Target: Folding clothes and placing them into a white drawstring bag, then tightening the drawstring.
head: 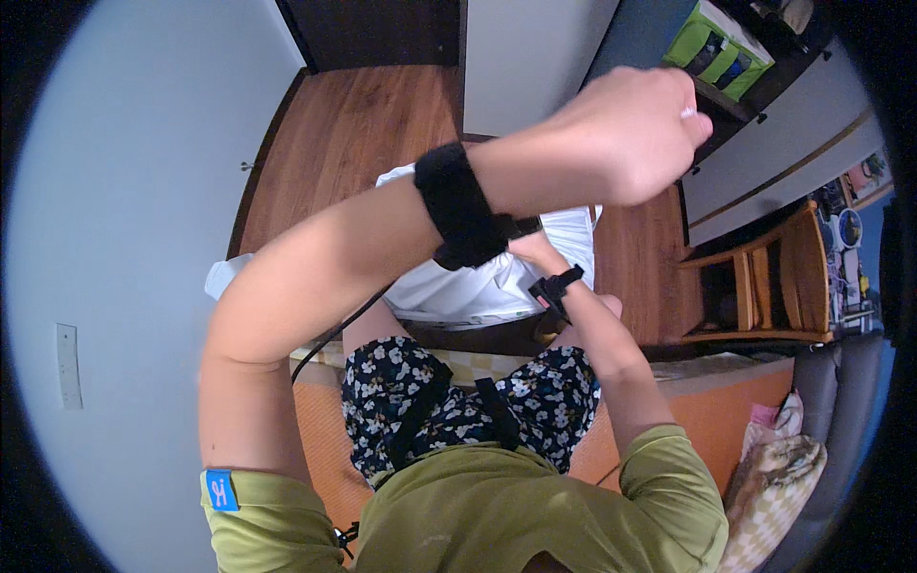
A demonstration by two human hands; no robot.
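Observation:
My left hand [645, 136] is raised high at the upper right, with its arm stretched across the view. Its fingers are curled in, a ring shows on one, and no object can be seen at it. A black band [462, 204] wraps that wrist. Below it lies a bunched white cloth [494, 286], spread before my knees, with a leafy print along its near edge. My right hand [530, 246] is low over this cloth, and a black strap circles its wrist. The left wrist band covers its fingers, so its grip is hidden.
A wooden chair [781, 279] stands at the right, near a cluttered desk [852, 286]. Behind my left hand is a green storage box [716, 54] on a dark shelf. I sit on an orange mat [322, 422]. A rolled checked blanket [781, 487] lies at the right.

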